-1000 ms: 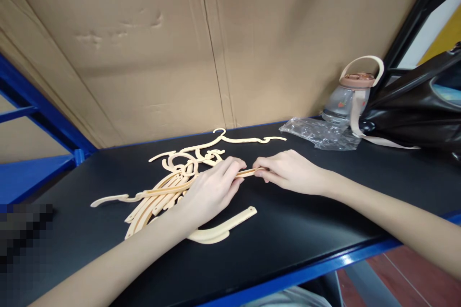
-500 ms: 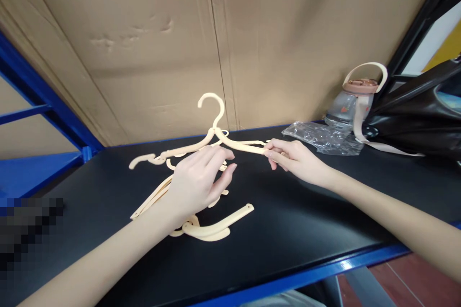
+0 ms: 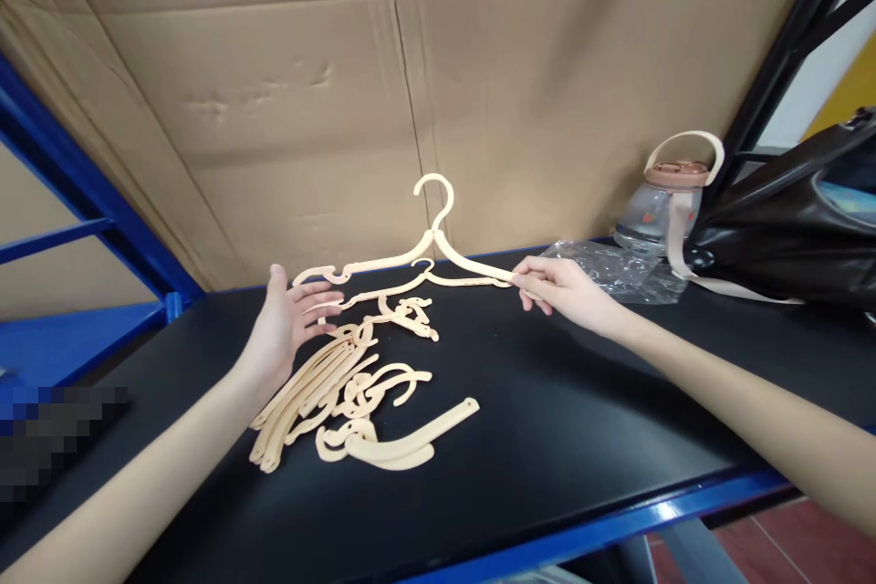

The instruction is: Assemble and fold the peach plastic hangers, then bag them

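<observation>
My right hand (image 3: pixel 561 290) pinches the right tip of a cream plastic hanger (image 3: pixel 411 251) and holds it upright just above the black tabletop (image 3: pixel 547 420), hook pointing up. My left hand (image 3: pixel 287 324) is open with fingers spread, its fingertips close to the hanger's left end. A second assembled hanger (image 3: pixel 411 278) lies flat behind the raised one. In front of my left hand lies a pile of loose cream hanger parts (image 3: pixel 328 383), and a curved arm piece (image 3: pixel 403 443) rests nearer to me.
A cardboard wall (image 3: pixel 411 91) backs the table. At the right stand a crumpled clear plastic bag (image 3: pixel 609 266), a water bottle with a pink lid and strap (image 3: pixel 663 196) and a black bag (image 3: pixel 794 228). Blue shelf framing (image 3: pixel 75 201) runs along the left.
The hanger went from lying flat between both hands to standing upright, farther back. My left hand let go, opened and moved left toward the hanger's left end.
</observation>
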Available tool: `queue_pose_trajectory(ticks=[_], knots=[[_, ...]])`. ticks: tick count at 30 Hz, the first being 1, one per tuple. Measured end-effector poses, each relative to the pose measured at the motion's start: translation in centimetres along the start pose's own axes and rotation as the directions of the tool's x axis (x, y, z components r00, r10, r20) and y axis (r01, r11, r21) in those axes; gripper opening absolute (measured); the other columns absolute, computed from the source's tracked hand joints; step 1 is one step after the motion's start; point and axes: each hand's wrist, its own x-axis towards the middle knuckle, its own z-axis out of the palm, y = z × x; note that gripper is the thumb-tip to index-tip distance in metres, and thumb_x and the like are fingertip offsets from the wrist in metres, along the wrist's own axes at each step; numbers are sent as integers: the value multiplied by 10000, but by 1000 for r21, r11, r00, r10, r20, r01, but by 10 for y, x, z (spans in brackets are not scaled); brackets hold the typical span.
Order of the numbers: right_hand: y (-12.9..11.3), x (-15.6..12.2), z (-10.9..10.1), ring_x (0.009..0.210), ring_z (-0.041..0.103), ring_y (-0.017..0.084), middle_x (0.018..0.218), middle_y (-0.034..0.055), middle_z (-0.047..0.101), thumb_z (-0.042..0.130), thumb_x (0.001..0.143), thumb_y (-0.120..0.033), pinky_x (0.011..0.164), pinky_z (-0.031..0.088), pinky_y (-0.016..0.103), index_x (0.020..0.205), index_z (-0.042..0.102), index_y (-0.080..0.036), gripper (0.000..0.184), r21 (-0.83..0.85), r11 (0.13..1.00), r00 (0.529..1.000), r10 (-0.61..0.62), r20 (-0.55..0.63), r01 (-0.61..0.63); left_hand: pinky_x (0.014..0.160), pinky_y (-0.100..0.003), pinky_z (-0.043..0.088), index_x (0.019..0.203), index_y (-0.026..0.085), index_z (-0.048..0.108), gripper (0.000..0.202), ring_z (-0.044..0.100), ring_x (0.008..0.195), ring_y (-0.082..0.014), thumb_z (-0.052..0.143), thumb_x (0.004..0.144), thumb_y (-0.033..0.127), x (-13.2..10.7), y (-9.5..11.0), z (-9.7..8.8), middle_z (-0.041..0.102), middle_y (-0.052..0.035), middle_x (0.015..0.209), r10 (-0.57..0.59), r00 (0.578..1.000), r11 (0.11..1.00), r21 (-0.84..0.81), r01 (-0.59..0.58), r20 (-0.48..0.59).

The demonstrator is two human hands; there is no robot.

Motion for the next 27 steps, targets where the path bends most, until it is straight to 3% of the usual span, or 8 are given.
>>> queue_pose_trajectory(ticks=[3,8,13,17,22,25,27], knots=[[0,-1,1,457,467,94,631,-9,614,458,905,-419,489,376,227,890,592,-170,284,-52,998,1000,-17,15,18,633,-276,548,811,149,616,509,666,775,-200,265,970,482,2,5,-4,677,-125,937,25,1000,985,-171,-25,-4],[1,-4,6,478,486,96,627,-24,624,451,919,-400,514,369,223,897,603,-187,262,-166,984,998,-55,41,61,731,-290,551,717,166,556,459,669,849,-200,325,960,478,-2,5,-4,669,-119,993,60,998,959,-277,-62,-17],[-1,-6,9,498,517,96,631,-33,635,448,923,-364,548,372,220,894,593,-193,226,-219,972,995,-67,77,82,749,-283,538,707,187,521,360,660,879,-195,439,927,462,-6,1,-3,686,-96,953,75,997,972,-226,-69,18],[-5,-8,10,505,526,97,637,-33,640,448,924,-353,560,375,219,890,590,-194,215,-224,971,994,-63,94,83,759,-276,520,797,189,541,285,645,893,-191,518,892,457,-9,-3,-1,696,-72,940,137,990,979,-160,-130,33],[-6,-8,11,524,536,101,634,-30,635,450,921,-369,563,381,219,878,589,-194,228,-220,973,995,-52,81,69,743,-267,508,949,177,549,253,636,879,-178,485,919,419,-14,-4,0,689,-81,990,183,981,977,-118,-176,57],[-4,-7,11,516,526,101,638,-26,633,450,919,-382,556,385,222,872,594,-196,240,-203,977,996,-44,74,58,735,-283,518,992,167,545,251,640,865,-186,481,926,401,-15,-2,1,686,-91,974,146,989,978,-153,-139,34],[-1,-6,10,499,507,102,643,-21,628,449,918,-404,545,389,230,886,598,-193,260,-171,984,997,-42,57,51,752,-292,528,924,162,554,249,644,878,-193,468,933,396,-14,0,1,680,-96,947,102,995,973,-212,-94,25]])
